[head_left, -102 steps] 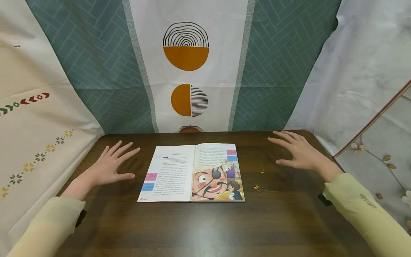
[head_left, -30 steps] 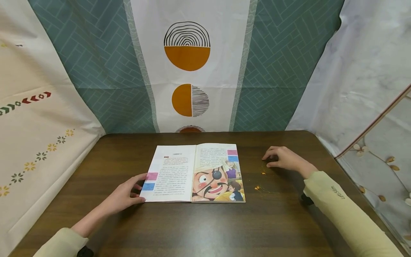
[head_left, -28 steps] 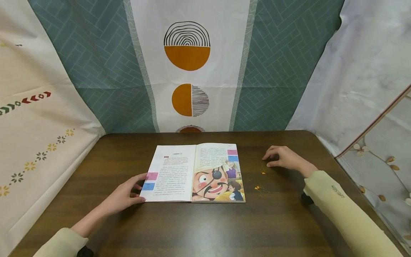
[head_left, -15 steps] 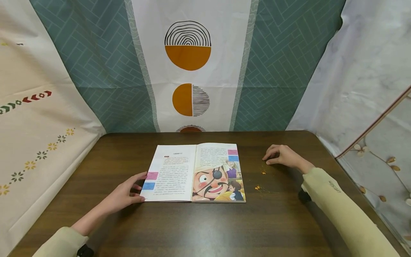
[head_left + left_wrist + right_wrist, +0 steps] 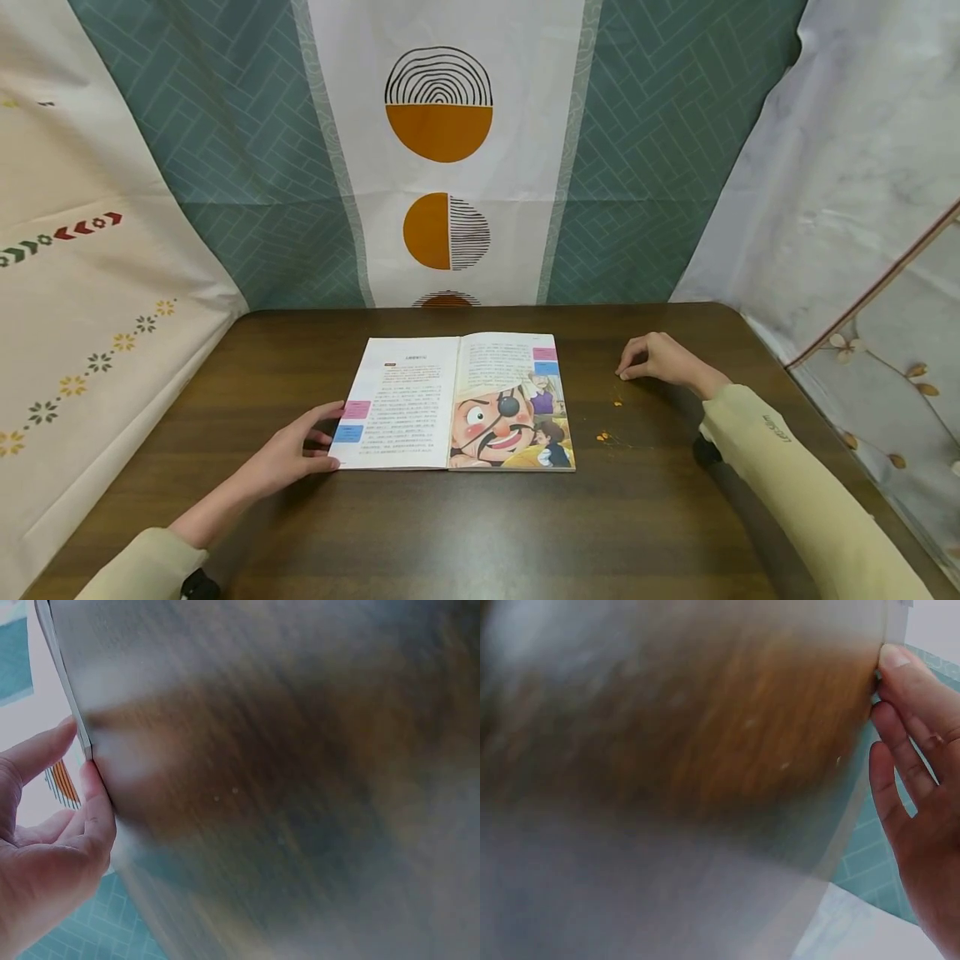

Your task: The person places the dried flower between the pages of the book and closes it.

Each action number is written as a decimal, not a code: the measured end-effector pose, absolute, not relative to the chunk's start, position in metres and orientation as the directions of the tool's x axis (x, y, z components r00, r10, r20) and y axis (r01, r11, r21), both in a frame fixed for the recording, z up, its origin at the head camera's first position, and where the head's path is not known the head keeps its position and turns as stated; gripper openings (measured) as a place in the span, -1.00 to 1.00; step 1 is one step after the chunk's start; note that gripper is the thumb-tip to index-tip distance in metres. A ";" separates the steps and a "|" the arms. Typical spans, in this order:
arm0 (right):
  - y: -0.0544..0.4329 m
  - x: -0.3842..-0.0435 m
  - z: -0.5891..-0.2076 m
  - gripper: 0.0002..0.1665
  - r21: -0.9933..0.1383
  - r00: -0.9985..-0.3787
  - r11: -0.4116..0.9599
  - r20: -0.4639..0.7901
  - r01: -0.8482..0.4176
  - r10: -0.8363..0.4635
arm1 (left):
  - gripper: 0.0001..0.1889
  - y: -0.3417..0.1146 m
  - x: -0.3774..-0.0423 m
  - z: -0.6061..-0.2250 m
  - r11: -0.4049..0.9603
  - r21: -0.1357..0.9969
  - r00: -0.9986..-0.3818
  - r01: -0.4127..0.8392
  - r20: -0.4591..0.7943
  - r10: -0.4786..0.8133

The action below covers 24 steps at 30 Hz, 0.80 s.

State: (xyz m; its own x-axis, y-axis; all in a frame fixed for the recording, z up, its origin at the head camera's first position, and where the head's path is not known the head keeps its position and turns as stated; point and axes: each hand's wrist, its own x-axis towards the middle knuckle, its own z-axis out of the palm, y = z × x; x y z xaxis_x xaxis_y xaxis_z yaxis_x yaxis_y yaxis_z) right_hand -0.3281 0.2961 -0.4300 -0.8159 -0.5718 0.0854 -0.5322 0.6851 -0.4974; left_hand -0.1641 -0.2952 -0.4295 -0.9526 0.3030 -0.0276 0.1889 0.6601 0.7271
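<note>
An open book [image 5: 397, 400] lies flat on the table, its right page showing a cartoon face with an eyepatch. My left hand [image 5: 288, 454] grips its left edge, thumb at the near corner and index finger farther up; from the left wrist view the fingertips [image 5: 88, 776] meet the edge. To the book's right, my right hand [image 5: 663, 362] is low over the table, thumb and index tips close together. Thin golden sprigs [image 5: 604, 437] show just below it; whether they are loose, set in something clear or a pattern is unclear. Whatever may be between the right fingertips [image 5: 894, 660] cannot be made out.
The dark, glossy wooden table [image 5: 480, 533] reflects light at its front. Patterned curtains [image 5: 465, 167] hang behind it, and cloths [image 5: 97, 333] drape down both sides.
Both hands were spread in the air; they came down, the left to the book's edge and the right to the table. Lately the right shifted slightly, its fingertips drawing together. The book stays put.
</note>
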 end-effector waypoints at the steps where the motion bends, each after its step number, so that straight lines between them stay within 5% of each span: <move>1: 0.295 -0.328 -0.429 -0.95 -0.493 -0.817 0.690 0.080 -0.530 -0.571 | -0.12 -0.296 -0.164 -0.430 0.659 0.729 -0.952 0.186 -0.032 0.304; 15: 0.292 -0.327 -0.428 -0.93 -0.410 -0.815 0.722 0.107 -0.558 -0.569 | -0.11 -0.297 -0.166 -0.430 0.657 0.732 -0.949 0.180 -0.045 0.311; 24: 0.290 -0.328 -0.429 -0.92 -0.463 -0.845 0.738 0.047 -0.491 -0.532 | -0.11 -0.297 -0.164 -0.429 0.663 0.731 -0.950 0.160 -0.069 0.305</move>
